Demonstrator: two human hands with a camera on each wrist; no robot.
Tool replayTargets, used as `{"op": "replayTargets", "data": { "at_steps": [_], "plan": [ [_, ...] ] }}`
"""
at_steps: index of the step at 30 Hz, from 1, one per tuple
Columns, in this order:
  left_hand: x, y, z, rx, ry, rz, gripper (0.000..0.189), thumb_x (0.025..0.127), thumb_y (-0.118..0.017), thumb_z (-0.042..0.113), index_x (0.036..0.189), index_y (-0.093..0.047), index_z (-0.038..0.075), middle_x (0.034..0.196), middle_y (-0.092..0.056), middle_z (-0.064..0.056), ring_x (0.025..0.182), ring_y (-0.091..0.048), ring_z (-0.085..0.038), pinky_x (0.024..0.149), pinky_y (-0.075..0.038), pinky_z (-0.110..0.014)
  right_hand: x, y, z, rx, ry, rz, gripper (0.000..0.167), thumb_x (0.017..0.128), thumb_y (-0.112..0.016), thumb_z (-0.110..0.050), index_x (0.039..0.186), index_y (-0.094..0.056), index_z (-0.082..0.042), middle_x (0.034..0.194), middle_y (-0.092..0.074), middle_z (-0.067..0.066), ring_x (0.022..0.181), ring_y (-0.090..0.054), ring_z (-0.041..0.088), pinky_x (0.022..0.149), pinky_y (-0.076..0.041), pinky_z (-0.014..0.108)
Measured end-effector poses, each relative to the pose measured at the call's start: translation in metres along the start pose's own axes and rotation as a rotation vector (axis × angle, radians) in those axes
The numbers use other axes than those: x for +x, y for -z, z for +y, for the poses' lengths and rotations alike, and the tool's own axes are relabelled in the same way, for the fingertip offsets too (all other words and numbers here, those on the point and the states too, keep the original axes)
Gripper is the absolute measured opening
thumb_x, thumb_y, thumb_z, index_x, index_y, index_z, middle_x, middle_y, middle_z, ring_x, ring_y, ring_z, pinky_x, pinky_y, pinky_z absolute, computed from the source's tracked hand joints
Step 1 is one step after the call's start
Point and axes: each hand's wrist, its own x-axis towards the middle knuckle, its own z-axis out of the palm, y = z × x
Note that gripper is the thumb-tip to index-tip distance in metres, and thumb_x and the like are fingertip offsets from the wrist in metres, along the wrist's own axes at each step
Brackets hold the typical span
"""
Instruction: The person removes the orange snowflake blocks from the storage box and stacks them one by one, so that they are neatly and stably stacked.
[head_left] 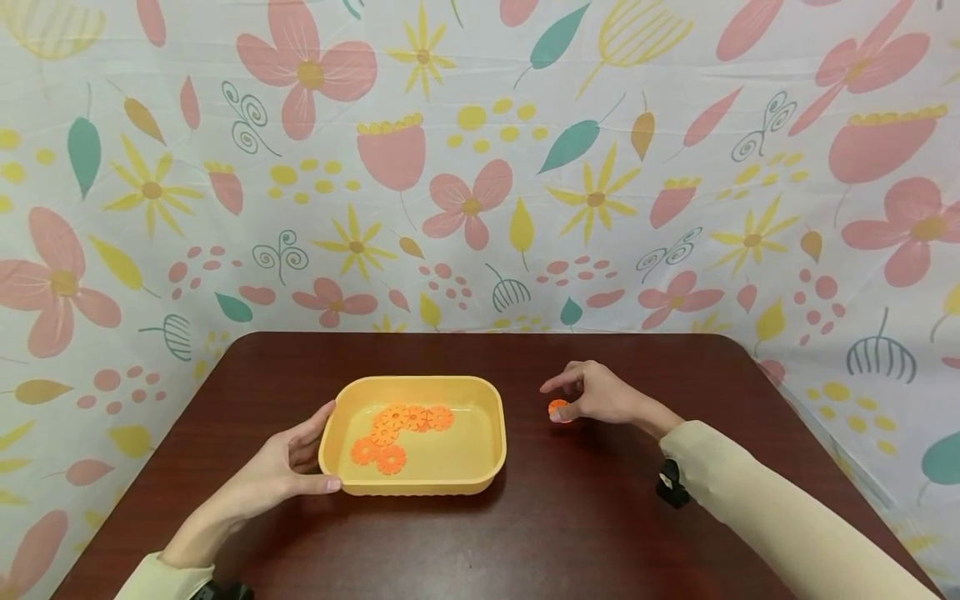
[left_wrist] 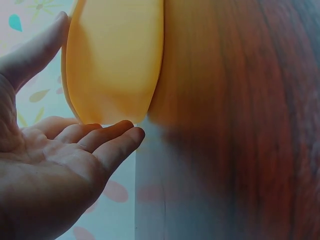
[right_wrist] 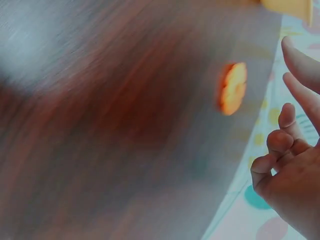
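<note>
A yellow plastic basin [head_left: 450, 462] stands on the dark table, holding several orange notched discs [head_left: 390, 458] at its left side. My left hand [head_left: 273, 467] holds the basin's left end, the thumb by the near corner and the fingers along the side. In the left wrist view, fingertips touch the basin's [left_wrist: 115, 60] wall. Right of the basin, a single orange disc [head_left: 557, 406] lies flat on the table. My right hand [head_left: 600, 396] hovers over it, thumb and index finger apart. In the right wrist view the disc [right_wrist: 233, 89] shows apart from the fingers.
The dark brown table [head_left: 525, 533] has rounded far corners. A patterned cloth [head_left: 480, 192] with flowers and leaves hangs behind it and along its sides. A black band [head_left: 672, 483] sits at the right sleeve's cuff.
</note>
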Motion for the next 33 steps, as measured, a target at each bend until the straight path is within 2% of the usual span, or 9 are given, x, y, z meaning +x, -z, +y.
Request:
{"op": "replayTargets", "data": {
  "at_steps": [5,10,15,17,22,28,33],
  "plan": [
    [0.000,0.001,0.000,0.019,0.000,0.001,0.107,0.089,-0.085,0.006,0.168,-0.013,0.001,0.173,-0.013,-0.021,0.150,-0.030,-0.045,0.101,-0.046,-0.023,0.008,0.000,-0.022,0.011,0.025,-0.031,0.038,0.084,-0.091,-0.018,0.119,-0.081,-0.011,0.097,-0.064,0.012,0.092,-0.055,0.028,0.074,-0.047,0.036],
    [0.002,0.002,-0.002,0.016,0.004,-0.005,0.106,0.090,-0.084,0.005,0.169,-0.013,0.003,0.172,-0.015,-0.021,0.149,-0.032,-0.046,0.101,-0.047,-0.025,0.016,-0.003,-0.048,0.018,0.084,-0.046,0.037,0.083,-0.093,-0.019,0.117,-0.082,-0.015,0.092,-0.062,0.002,0.091,-0.055,0.033,0.073,-0.045,0.035],
    [0.002,0.001,-0.003,-0.010,-0.004,-0.015,0.106,0.090,-0.083,0.004,0.169,-0.012,0.003,0.172,-0.015,-0.024,0.147,-0.035,-0.049,0.099,-0.051,-0.028,0.026,-0.011,-0.072,0.033,0.169,-0.072,0.037,0.083,-0.092,-0.018,0.119,-0.081,-0.010,0.093,-0.064,0.010,0.091,-0.056,0.035,0.074,-0.045,0.034],
    [0.002,0.001,-0.003,-0.014,-0.002,-0.015,0.106,0.090,-0.083,0.004,0.168,-0.012,0.002,0.172,-0.014,-0.024,0.147,-0.035,-0.049,0.099,-0.051,-0.029,0.031,-0.016,-0.080,0.038,0.203,-0.088,0.037,0.084,-0.091,-0.017,0.119,-0.081,-0.010,0.094,-0.064,0.014,0.089,-0.057,0.033,0.074,-0.044,0.033],
    [0.002,0.001,-0.002,-0.009,0.009,-0.008,0.107,0.089,-0.083,0.004,0.168,-0.012,0.001,0.172,-0.013,-0.023,0.148,-0.034,-0.049,0.099,-0.050,-0.027,0.045,-0.033,-0.099,0.042,0.247,-0.129,0.035,0.084,-0.091,-0.018,0.118,-0.081,-0.014,0.089,-0.061,0.011,0.077,-0.050,0.024,0.070,-0.039,0.030],
    [0.000,0.001,0.000,-0.018,0.012,-0.010,0.106,0.089,-0.084,0.005,0.168,-0.013,0.002,0.172,-0.015,-0.023,0.147,-0.036,-0.049,0.098,-0.052,-0.029,0.058,-0.054,-0.119,0.065,0.301,-0.177,0.036,0.084,-0.090,-0.016,0.119,-0.081,-0.013,0.090,-0.060,0.014,0.083,-0.051,0.039,0.072,-0.038,0.031],
    [0.000,0.001,0.000,-0.027,0.018,-0.008,0.107,0.089,-0.084,0.005,0.168,-0.013,0.001,0.171,-0.017,-0.025,0.146,-0.038,-0.050,0.097,-0.053,-0.030,0.069,-0.070,-0.127,0.099,0.298,-0.222,0.040,0.083,-0.090,-0.012,0.122,-0.080,-0.009,0.091,-0.062,0.012,0.088,-0.054,0.039,0.073,-0.037,0.029]
  ]
}}
